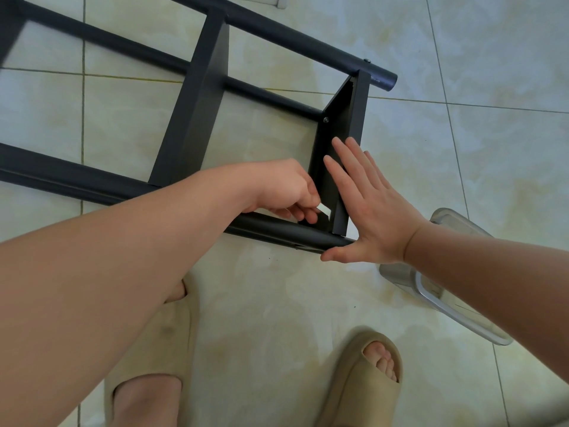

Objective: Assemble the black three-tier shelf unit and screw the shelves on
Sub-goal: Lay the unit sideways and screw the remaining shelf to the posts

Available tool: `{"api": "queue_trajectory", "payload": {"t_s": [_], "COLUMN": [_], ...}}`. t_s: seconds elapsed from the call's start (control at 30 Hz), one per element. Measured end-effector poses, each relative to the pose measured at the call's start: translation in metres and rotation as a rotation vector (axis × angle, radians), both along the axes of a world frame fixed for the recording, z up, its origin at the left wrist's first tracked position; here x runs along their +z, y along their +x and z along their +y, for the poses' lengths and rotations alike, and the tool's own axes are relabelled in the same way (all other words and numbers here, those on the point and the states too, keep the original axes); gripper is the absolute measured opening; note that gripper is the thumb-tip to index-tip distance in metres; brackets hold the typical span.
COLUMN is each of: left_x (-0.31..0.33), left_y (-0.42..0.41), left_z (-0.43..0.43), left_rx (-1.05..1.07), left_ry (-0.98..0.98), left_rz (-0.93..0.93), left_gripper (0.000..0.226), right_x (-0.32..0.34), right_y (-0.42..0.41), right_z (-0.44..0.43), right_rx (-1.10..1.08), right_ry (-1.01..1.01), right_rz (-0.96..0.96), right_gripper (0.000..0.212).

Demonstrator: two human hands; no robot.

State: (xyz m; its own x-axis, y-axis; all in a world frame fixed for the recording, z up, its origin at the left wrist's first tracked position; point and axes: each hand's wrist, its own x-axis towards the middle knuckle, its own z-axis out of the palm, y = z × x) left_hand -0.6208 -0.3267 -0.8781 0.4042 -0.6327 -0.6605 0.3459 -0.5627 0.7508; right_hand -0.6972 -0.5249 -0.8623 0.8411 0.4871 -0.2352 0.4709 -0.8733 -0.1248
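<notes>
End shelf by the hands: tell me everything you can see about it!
The end shelf is a flat, matte black panel that looks like metal. It stands on edge between two round tubes that lie along the tiled floor. A screw shows near its far end. The right hand presses flat against its outer side; the left hand curls its fingers at its near corner.

Left hand (283, 189) and right hand (372, 211) bare, forearms uncovered right up to the frame edge. Feet in a pair of sand-beige moulded slides: left slide (147, 343) with a wide smooth upper band, right slide (348, 392) open at the front, toes showing. Both look one-piece, matte, rounded at the edges.
</notes>
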Motion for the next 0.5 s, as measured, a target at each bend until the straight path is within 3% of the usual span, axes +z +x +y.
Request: {"api": "queue_trajectory", "payload": {"t_s": [0.5], "left_x": [0.0081], "left_y": [-0.0020], "left_z": [0.0013], "left_rx": [-0.299], "left_ry": [0.097], "left_rz": [-0.206], "left_gripper": [0.022], "right_x": [0.0005], "right_y": [-0.0004], "right_z": [-0.0002], "right_rx": [-0.001], "right_ry": [-0.021], "right_rz": [0.004], "right_gripper": [0.132]}}
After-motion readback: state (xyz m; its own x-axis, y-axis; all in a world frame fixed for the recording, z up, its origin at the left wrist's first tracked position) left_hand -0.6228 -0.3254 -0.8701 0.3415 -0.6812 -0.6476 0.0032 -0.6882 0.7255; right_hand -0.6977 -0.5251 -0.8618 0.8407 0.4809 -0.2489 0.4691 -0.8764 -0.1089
